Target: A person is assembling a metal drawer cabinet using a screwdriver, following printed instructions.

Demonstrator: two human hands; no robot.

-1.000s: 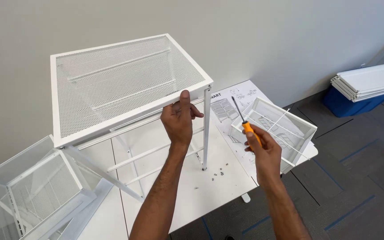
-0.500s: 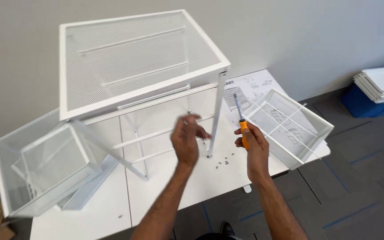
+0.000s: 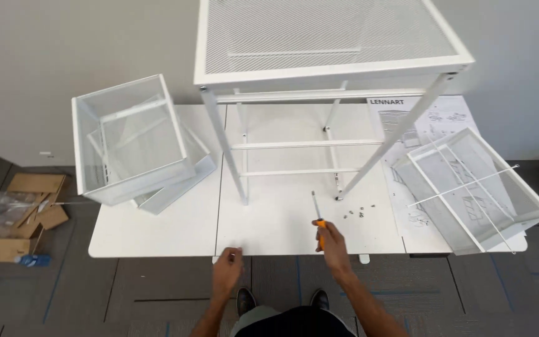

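Lower centre: right hand (image 3: 334, 244) closed around an orange-handled screwdriver (image 3: 317, 221); left hand (image 3: 227, 269) at the table (image 3: 157, 234) edge, grip unclear.

Orange-handled screwdriver (image 3: 317, 222) (shaft pointing away), in hand over white tabletop (image 3: 157, 234)

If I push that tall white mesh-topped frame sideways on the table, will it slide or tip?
The frame probably tips before sliding: it is tall, with thin legs on small feet. It looks light, being mesh and slim tubing, so a gentle push may move it. The loose screws by its right foot could roll if it shifts.
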